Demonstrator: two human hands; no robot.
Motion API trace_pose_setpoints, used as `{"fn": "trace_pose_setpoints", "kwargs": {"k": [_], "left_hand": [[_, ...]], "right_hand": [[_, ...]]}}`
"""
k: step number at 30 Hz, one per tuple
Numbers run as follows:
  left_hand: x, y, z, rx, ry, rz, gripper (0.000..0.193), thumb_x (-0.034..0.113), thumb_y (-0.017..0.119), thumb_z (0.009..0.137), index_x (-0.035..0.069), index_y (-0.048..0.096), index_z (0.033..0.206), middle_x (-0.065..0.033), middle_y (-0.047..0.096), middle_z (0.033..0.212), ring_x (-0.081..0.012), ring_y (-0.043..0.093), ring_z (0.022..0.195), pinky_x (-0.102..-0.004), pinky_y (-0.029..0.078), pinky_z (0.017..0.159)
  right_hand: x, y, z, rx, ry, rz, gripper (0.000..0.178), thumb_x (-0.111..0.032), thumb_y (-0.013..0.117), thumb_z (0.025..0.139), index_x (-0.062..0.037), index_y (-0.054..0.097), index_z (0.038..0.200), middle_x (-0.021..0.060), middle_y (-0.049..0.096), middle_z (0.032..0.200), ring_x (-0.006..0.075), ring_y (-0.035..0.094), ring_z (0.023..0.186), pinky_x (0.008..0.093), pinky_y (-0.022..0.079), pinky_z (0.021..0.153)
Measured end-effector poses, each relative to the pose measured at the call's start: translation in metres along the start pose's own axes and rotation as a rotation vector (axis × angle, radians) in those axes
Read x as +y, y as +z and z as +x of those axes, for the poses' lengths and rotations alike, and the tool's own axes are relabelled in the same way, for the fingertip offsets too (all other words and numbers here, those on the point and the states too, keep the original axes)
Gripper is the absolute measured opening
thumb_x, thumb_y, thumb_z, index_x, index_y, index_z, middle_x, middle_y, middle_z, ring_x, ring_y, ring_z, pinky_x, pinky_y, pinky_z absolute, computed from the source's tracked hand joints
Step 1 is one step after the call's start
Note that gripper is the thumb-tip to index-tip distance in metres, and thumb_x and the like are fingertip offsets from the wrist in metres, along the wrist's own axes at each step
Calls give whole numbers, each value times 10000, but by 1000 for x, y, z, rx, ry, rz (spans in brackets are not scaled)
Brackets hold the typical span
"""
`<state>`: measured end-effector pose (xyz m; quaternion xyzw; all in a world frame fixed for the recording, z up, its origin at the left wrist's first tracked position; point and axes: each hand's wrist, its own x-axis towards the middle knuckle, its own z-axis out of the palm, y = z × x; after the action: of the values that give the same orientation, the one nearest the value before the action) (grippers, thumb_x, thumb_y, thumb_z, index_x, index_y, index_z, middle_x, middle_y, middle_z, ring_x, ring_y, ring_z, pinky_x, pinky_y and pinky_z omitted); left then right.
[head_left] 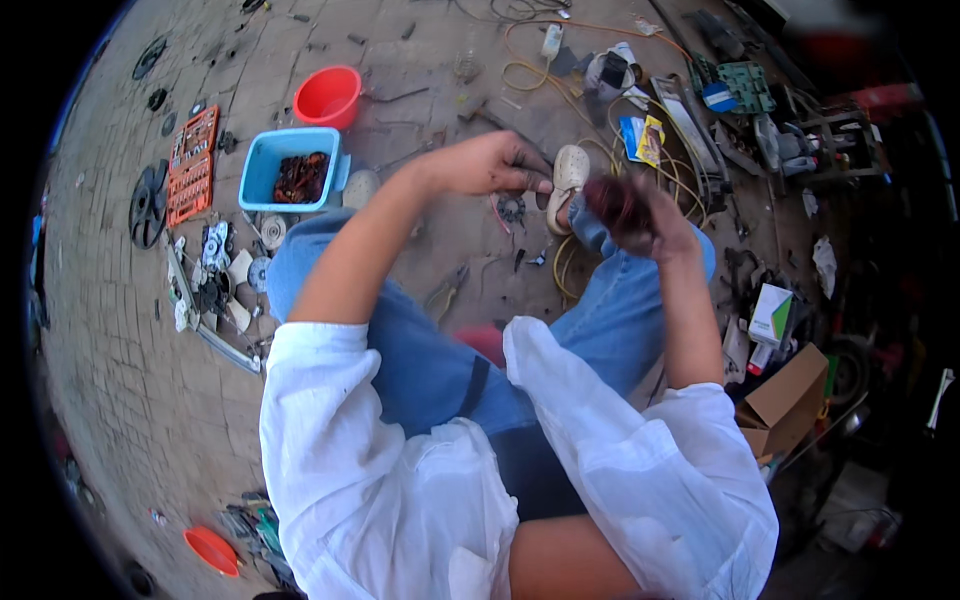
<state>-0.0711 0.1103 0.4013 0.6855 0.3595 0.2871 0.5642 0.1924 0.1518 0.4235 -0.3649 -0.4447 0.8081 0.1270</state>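
A dark reddish coil [617, 205], blurred, sits up in the right hand [655, 225], just right of the pale shoe [570, 175] I'll use as my marker. I see the fingers of that hand wrapped round the coil, closed on it, raised above the right knee of the blue jeans [420, 350]. The left hand [495, 163] is just left of the shoe, palm down, fingers curled with the tips nearly at the shoe's edge; I can't tell if it pinches anything, the fingertips are dark and smudged. The two hands are near each other, the shoe showing between them. Right below the left hand, left of the shoe, a small dark round part [511, 208] lies on the paved ground [120, 330]. A yellow cable [560, 80] loops above the shoe and under it. Well left of the shoe I've got a blue tub [262, 165] with rusty bits inside, and a red bucket [328, 97] just above it. Further left still, an orange tool case [192, 165] lies open, with a dark fan wheel [147, 205] beside it. Well down and right of the shoe, a cardboard box [785, 398] stands by the white sleeve [690, 470].
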Motion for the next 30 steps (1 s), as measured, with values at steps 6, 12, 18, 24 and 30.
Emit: {"fn": "trace_pose_setpoints", "kwargs": {"k": [6,12,18,24,30], "left_hand": [[-15,0,16,65,-31,195,272,267,577,875,-1,624,874,-13,476,591,-87,415,551,-259,368,502],[-35,29,19,-15,95,158,325,248,541,897,-33,584,1055,-148,629,843,-186,558,746,-333,460,714],[-53,-3,15,-4,-86,241,345,313,528,906,-13,604,987,-71,627,810,-121,540,753,-292,449,679],[-37,-17,8,-18,67,331,287,256,554,885,-27,599,907,-90,592,721,-158,509,648,-310,422,613],[-55,10,5,108,193,183,309,230,550,888,-12,579,1078,-124,636,925,-186,584,845,-301,446,785]], "right_hand": [[30,22,25,258,46,-811,414,-423,443,927,-33,537,826,39,528,631,116,489,521,261,362,445],[39,4,62,388,-89,401,405,-459,417,926,-75,504,836,-36,365,513,46,290,347,194,223,299],[18,-19,17,-120,-45,352,415,-466,440,915,-74,504,1037,-26,376,488,32,253,289,166,208,261],[28,23,12,224,74,-653,432,-434,469,911,-10,536,961,9,512,643,76,434,439,227,309,374],[59,24,69,403,-168,179,413,-476,427,917,-68,488,932,3,435,566,53,310,325,192,225,281]]}}
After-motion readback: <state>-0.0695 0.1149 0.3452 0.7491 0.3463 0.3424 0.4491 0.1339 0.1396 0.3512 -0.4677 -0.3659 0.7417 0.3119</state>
